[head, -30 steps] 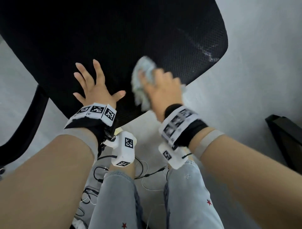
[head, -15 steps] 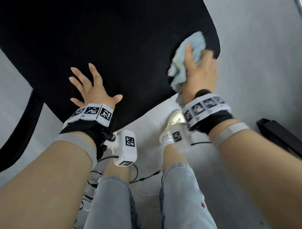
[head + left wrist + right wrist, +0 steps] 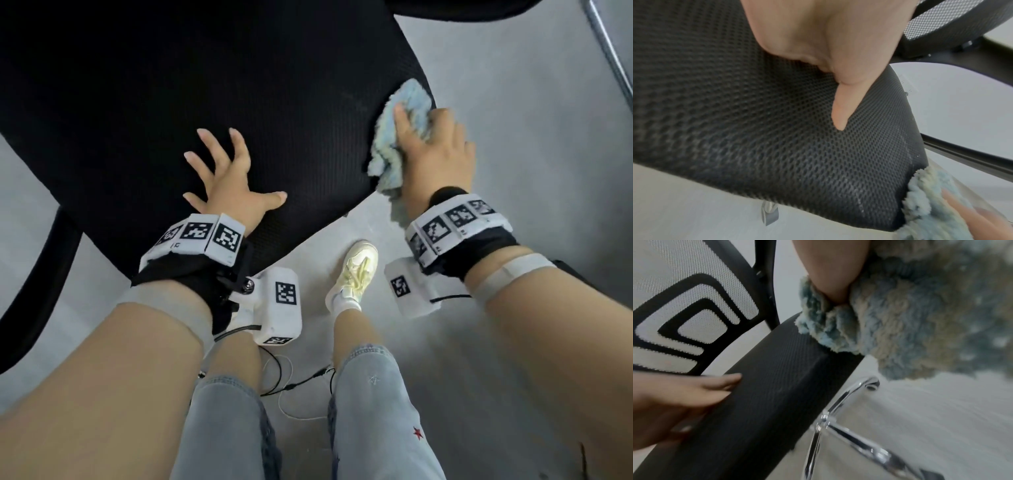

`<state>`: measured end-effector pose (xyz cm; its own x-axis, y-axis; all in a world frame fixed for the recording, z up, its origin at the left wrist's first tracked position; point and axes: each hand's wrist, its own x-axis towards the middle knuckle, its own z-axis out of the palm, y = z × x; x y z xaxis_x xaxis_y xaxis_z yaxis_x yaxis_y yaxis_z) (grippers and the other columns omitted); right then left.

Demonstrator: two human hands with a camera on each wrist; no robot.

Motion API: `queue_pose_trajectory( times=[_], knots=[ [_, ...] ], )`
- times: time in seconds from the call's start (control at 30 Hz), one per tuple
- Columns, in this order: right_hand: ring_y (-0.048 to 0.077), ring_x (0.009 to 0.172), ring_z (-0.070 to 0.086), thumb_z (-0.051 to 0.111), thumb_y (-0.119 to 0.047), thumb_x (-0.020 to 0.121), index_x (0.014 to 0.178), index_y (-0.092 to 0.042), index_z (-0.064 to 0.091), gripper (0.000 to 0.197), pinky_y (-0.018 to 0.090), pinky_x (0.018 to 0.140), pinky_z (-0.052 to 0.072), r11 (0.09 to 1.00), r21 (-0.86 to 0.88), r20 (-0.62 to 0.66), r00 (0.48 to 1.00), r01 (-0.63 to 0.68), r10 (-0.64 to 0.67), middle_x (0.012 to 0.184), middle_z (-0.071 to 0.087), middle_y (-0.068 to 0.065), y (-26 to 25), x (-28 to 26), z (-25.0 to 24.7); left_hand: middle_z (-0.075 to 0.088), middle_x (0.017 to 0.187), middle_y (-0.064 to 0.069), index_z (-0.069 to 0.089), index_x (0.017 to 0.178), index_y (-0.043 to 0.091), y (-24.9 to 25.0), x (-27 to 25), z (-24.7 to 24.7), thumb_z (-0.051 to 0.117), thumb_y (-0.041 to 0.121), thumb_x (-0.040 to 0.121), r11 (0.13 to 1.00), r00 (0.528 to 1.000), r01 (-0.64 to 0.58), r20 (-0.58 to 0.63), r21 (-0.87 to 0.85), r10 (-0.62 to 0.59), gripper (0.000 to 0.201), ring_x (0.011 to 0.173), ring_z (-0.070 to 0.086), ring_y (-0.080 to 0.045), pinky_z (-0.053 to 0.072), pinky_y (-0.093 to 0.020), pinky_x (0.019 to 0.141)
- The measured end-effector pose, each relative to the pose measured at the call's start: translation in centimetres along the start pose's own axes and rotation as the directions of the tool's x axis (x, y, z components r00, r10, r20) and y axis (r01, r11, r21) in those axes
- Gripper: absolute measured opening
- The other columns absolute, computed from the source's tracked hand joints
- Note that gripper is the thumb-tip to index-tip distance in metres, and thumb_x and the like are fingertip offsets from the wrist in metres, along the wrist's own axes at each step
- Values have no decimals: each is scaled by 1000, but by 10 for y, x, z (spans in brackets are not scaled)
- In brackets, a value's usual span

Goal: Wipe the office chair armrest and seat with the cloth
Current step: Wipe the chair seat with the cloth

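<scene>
The black mesh chair seat [image 3: 205,85] fills the upper left of the head view. My left hand [image 3: 222,171] lies flat on its front part with the fingers spread, holding nothing; its thumb [image 3: 840,110] rests on the mesh. My right hand [image 3: 431,144] grips the fluffy blue-and-cream cloth [image 3: 404,113] and presses it on the seat's right edge near the front corner. In the right wrist view the cloth [image 3: 900,321] bunches under the thumb and hangs over the seat edge [image 3: 766,386]. A black armrest support [image 3: 37,281] curves down at the left.
The mesh backrest [image 3: 684,313] stands behind the seat. A chrome chair base [image 3: 838,418] spreads beneath it on the grey floor [image 3: 513,102]. My legs in jeans, a pale sneaker [image 3: 356,270] and loose cables [image 3: 291,383] are below the seat's front edge.
My right hand has swept the cloth from the front middle of the seat out to its right edge. The left hand has stayed flat on the seat.
</scene>
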<state>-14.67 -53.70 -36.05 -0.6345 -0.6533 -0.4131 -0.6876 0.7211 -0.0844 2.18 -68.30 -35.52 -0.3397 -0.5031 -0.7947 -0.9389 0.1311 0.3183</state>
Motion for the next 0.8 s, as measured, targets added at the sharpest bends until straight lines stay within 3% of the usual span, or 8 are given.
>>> queue_pose_trajectory(
  times=[0.17, 0.27, 0.4, 0.47, 0.53, 0.67, 0.73, 0.8],
  knots=[
    [27, 76, 57, 72, -41, 57, 129, -26, 43, 78, 33, 63, 47, 907, -62, 119, 905, 417, -409, 108, 41, 10, -60, -49, 54, -37, 149, -2, -17, 144, 30, 1, 4, 3, 66, 29, 79, 985, 999, 35, 9, 167, -37, 106, 137, -31, -35, 0, -68, 107],
    [22, 75, 58, 76, -44, 53, 127, -32, 50, 79, 29, 64, 47, 808, -78, 146, 809, 583, -570, 105, 60, 4, -60, -52, 55, -36, 150, -1, -17, 143, 31, -5, 2, 4, 67, 32, 78, 969, 999, 33, -20, 245, -30, 106, 138, -29, -33, 1, -66, 108],
    [34, 108, 45, 59, -26, 79, 141, -32, 28, 70, 42, 89, 37, 936, -48, 122, 932, 348, -340, 130, 43, 15, -18, -16, 19, -35, 150, 0, -16, 143, 32, -6, 5, 3, 70, 25, 77, 966, 999, 38, -21, 255, -34, 108, 139, -28, -33, 2, -67, 108],
    [36, 115, 40, 52, -15, 84, 141, -31, 29, 64, 45, 93, 34, 993, 82, -1, 996, 90, -90, 134, 39, 19, -5, -3, 12, -34, 151, 0, -15, 144, 32, -5, 5, 5, 70, 24, 77, 968, 999, 38, -28, 247, -32, 109, 139, -28, -33, 2, -68, 107],
    [39, 110, 45, 54, -12, 81, 141, -26, 31, 66, 45, 87, 39, 999, 53, -33, 999, 7, -6, 131, 42, 23, -21, -3, 19, -34, 151, -1, -15, 144, 31, -3, 6, 7, 70, 25, 77, 969, 999, 44, -33, 244, -37, 109, 139, -28, -34, 2, -68, 106],
    [27, 67, 58, 52, -34, 70, 118, -26, 60, 50, 31, 55, 44, 933, 7, 31, 933, 360, -360, 95, 59, 11, -79, -33, 53, -34, 151, 1, -15, 144, 33, -6, 8, 8, 63, 9, 81, 972, 998, 42, -55, 231, -30, 103, 139, -28, -33, 2, -68, 106],
    [22, 72, 58, 35, -38, 73, 122, -30, 56, 55, 30, 60, 44, 871, 20, 64, 869, 491, -491, 100, 59, 4, -90, -43, 54, -34, 151, 2, -14, 143, 34, -12, 8, 8, 56, 0, 81, 972, 998, 17, -66, 235, -2, 100, 139, -29, -31, 0, -67, 107],
    [25, 86, 57, 39, -40, 78, 133, -31, 44, 56, 34, 69, 45, 840, -64, 87, 842, 538, -533, 110, 58, 7, -80, -31, 39, -33, 151, 3, -14, 143, 34, -16, 6, 6, 61, 4, 80, 968, 998, 4, -56, 250, 10, 102, 139, -29, -31, 0, -66, 108]
  ],
)
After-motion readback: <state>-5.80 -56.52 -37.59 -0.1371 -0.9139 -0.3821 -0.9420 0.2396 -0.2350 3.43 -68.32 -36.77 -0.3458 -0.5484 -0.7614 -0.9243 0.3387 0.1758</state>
